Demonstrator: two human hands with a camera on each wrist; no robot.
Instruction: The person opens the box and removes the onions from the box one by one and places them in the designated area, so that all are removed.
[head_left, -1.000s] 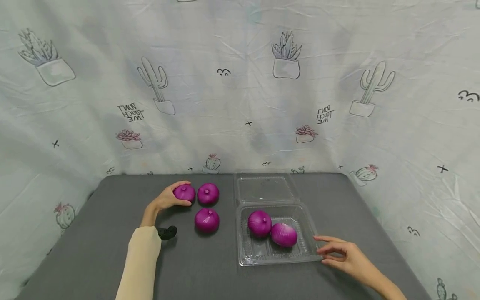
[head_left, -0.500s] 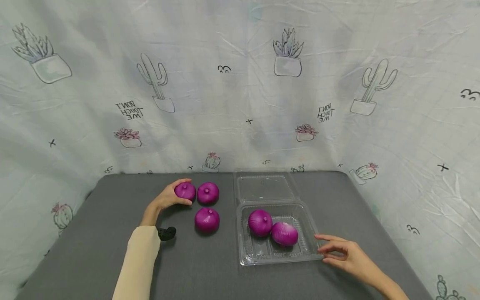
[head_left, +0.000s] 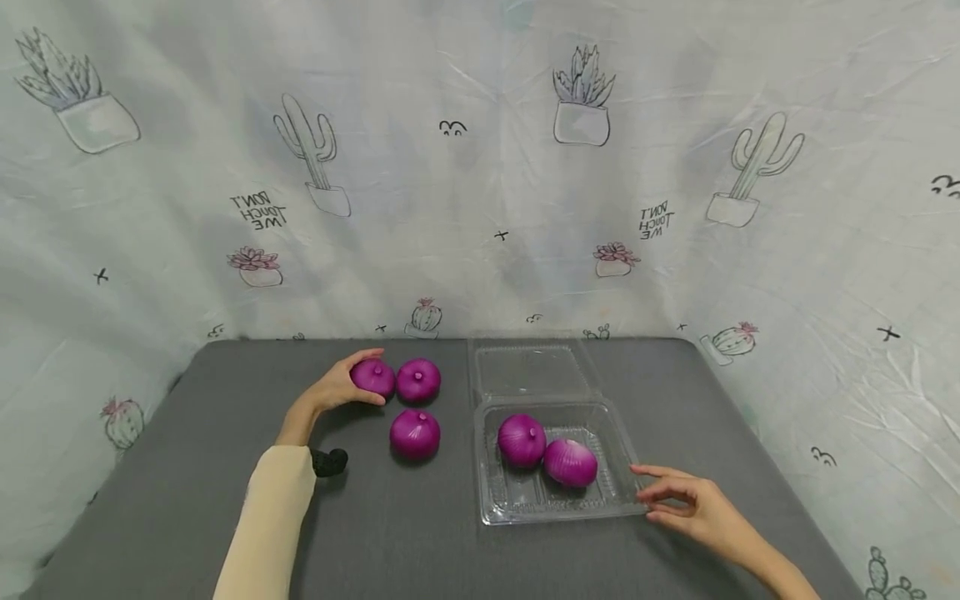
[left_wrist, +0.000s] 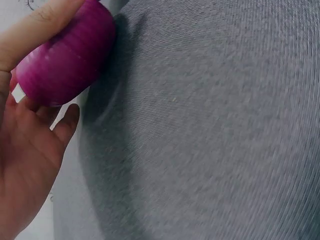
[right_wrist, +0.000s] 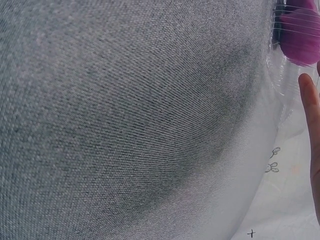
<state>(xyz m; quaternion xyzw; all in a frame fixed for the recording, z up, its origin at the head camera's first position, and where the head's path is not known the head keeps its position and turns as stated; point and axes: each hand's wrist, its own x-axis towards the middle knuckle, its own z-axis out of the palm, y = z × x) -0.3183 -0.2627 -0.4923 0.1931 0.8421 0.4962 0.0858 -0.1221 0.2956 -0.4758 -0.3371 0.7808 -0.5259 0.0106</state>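
My left hand (head_left: 332, 392) grips a purple onion (head_left: 373, 379) at the back left of the grey table, its thumb on the near side and fingers around the far side. In the left wrist view the thumb lies across the onion (left_wrist: 70, 60). Beside it sits a second onion (head_left: 418, 381), with a third onion (head_left: 415, 434) closer to me. My right hand (head_left: 693, 510) touches the right edge of a clear plastic clamshell box (head_left: 517, 517), fingers mostly extended. Two onions lie in the box, one upright (head_left: 522, 441) and one tilted (head_left: 571, 463).
The clamshell's lid (head_left: 532, 372) lies folded back behind its base. A black strap-like object (head_left: 330, 462) shows at the left wrist. Behind the grey tabletop (head_left: 420, 525) hangs a pale curtain (head_left: 480, 183) printed with cacti.
The head view has tilted slightly, so everything sits a bit higher in the frame. Both hands keep almost the same place, the left still holding its onion.
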